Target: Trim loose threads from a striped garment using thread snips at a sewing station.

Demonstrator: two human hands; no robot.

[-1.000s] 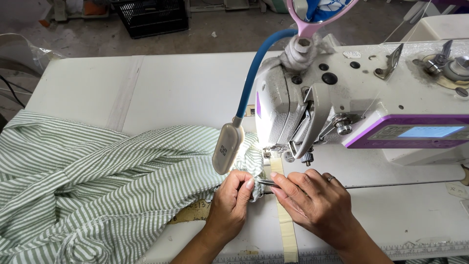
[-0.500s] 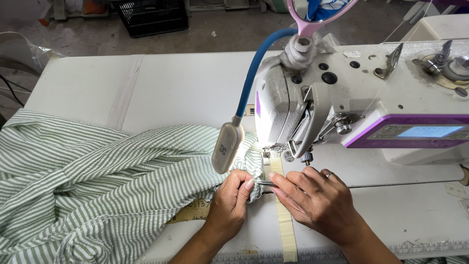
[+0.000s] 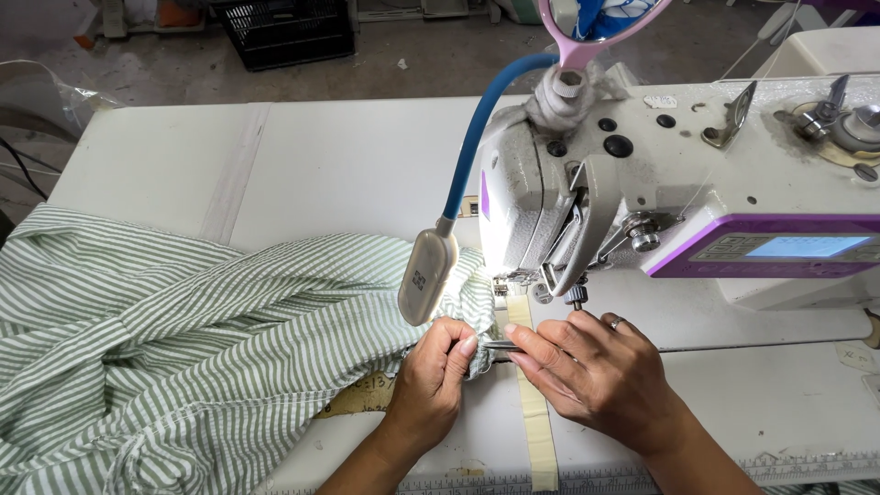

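One white work table (image 3: 302,165) filled most of the view, with one black crate (image 3: 289,32) on the floor behind it. One green-and-white striped fabric (image 3: 183,339) lay bunched over the table's left half, its edge drawn in to the needle area of the machine. One white sewing machine (image 3: 697,192) sat at right, with one purple-trimmed panel (image 3: 788,247) on its front. One blue gooseneck lamp (image 3: 426,275) curved down from the machine top and hung just above the fabric, near the left hand. One strip of pale tape (image 3: 536,412) ran down the table from under the presser foot toward the near edge.

Two hands, both the person's own. Left hand (image 3: 435,371) had fingers curled narrow, pinching the fabric edge just in front of the foot. Right hand (image 3: 596,371) had fingers closed around one thin metal tool (image 3: 500,346), likely tweezers, tip touching the fabric edge by the left fingertips. One ring (image 3: 616,322) showed on the right hand.
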